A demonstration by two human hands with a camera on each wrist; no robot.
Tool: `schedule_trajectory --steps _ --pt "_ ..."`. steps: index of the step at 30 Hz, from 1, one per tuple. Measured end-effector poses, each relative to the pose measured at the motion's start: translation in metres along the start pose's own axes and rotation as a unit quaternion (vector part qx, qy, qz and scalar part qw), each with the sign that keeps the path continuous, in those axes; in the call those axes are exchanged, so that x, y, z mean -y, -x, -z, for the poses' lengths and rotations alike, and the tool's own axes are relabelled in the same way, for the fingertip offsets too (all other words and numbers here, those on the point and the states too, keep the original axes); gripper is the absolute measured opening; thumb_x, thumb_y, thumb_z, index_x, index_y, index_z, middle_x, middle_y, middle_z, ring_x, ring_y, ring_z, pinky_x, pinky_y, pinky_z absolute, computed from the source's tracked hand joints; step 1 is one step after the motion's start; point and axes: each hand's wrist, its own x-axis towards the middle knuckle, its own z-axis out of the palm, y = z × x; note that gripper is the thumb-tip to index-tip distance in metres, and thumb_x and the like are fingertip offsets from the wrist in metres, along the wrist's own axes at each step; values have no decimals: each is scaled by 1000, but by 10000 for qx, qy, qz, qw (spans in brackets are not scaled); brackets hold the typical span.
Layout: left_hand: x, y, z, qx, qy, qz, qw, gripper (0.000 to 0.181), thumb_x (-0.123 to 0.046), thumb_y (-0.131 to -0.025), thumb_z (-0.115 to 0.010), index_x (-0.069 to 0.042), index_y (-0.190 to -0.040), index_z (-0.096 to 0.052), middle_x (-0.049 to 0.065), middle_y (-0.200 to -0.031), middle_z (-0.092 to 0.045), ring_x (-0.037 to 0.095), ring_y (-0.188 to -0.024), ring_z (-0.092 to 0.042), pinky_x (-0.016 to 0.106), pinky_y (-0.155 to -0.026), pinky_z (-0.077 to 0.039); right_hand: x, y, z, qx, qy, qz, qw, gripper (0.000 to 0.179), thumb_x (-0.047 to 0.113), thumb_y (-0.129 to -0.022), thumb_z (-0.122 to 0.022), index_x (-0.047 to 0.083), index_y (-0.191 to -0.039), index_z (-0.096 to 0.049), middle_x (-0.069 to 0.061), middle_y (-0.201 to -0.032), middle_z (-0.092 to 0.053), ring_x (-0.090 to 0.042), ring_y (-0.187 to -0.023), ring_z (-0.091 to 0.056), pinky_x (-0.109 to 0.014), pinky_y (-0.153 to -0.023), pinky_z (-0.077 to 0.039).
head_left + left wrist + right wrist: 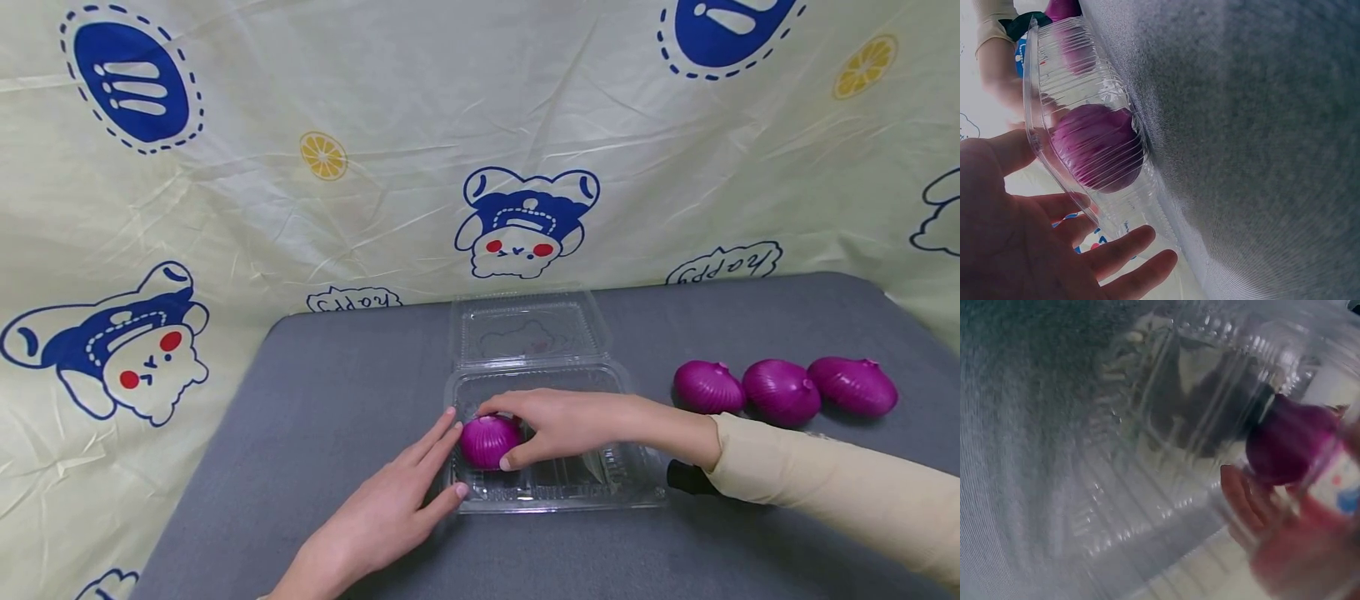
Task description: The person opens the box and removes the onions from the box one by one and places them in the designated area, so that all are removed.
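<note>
A purple onion (489,443) sits in the left part of a clear plastic container (555,505), whose hinged lid (528,329) lies folded back. My right hand (558,421) grips this onion from the right, thumb in front and fingers behind. In the left wrist view the onion (1099,149) shows through the container's ribbed side wall. My left hand (382,504) is at the container's left side, fingers extended and fingertips right at the rim. Through the blurred plastic, the right wrist view also shows the onion (1291,440).
Three more purple onions stand in a row on the right of the grey table (337,375): a left one (707,387), a middle one (782,392) and a right one (853,387). A printed cloth (397,225) hangs behind the table.
</note>
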Motion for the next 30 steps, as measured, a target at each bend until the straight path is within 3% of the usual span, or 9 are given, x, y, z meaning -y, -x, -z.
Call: schedule_trajectory --steps 6,12,20,30 --pt "-1 1 0 -83 -26 -54 9999 66 -51 -101 -47 -26 -158 -23 -14 -163 -9 18 -142 -31 50 -105 -39 -5 -3 -5 118 -431 3 9990 60 32 -87 -76 21 -139 -48 8 -121 -57 -9 -105 -57 -23 -83 -51" --pt "-1 1 -1 -84 -2 -48 10000 66 -52 -101 -46 -25 -158 -25 -14 -163 -10 18 -142 -31 50 -105 -40 -6 0 -5 33 -535 -41 9986 67 31 -81 -80 16 -137 -46 7 -118 -57 -10 -102 -58 -23 -81 -52" --pt "-1 1 -1 -93 -18 -38 9999 66 -51 -101 -47 -25 -158 -25 -14 -163 -10 18 -142 -31 50 -106 -38 -6 12 -3 -27 -257 -213 9994 89 38 -76 -82 22 -150 -34 4 -124 -50 -13 -108 -54 -29 -81 -53" --pt "0 1 -1 -86 -23 -48 9999 66 -50 -101 -48 -25 -158 -26 -13 -163 -11 19 -141 -33 50 -105 -40 -9 26 3 -471 347 -333 9977 87 32 -68 -88 26 -145 -48 6 -119 -48 -16 -106 -55 -36 -81 -54"
